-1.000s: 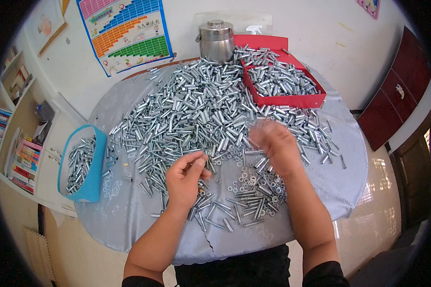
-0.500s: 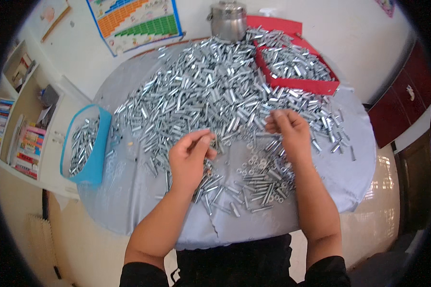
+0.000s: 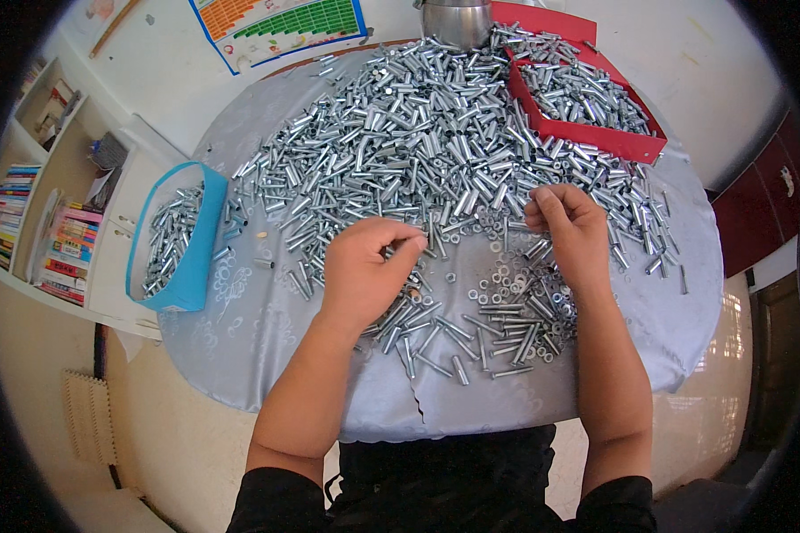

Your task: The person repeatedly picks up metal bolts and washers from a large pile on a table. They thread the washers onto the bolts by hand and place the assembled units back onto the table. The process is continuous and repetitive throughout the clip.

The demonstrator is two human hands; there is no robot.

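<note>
Both my hands are over the front of a large heap of silvery bolts and metal sleeves [image 3: 391, 133]. My left hand [image 3: 369, 262] is closed, thumb and forefinger pinched together beside a few upright metal pieces; what lies in the pinch, if anything, cannot be made out. Farther right, my right hand [image 3: 571, 226] has curled fingers with the thumb against them, and its grip is hidden too. Small nuts and washers [image 3: 504, 280] are scattered between the hands. Nearer to me lies a loose group of long bolts [image 3: 507, 333], partly beside my right forearm.
A light-blue fabric bin [image 3: 206, 244] with metal pieces stands at the left. At the back right is a red box [image 3: 600, 140] full of metal parts, beside a steel pot [image 3: 458, 22]. A grey cloth [image 3: 267, 355] covers the round table. Bookshelves [image 3: 44, 222] are at far left.
The whole view has shifted, so the table appears lower on the far side and farther right. My left hand has turned its back more upward; both hands remain closed over the heap's front.
</note>
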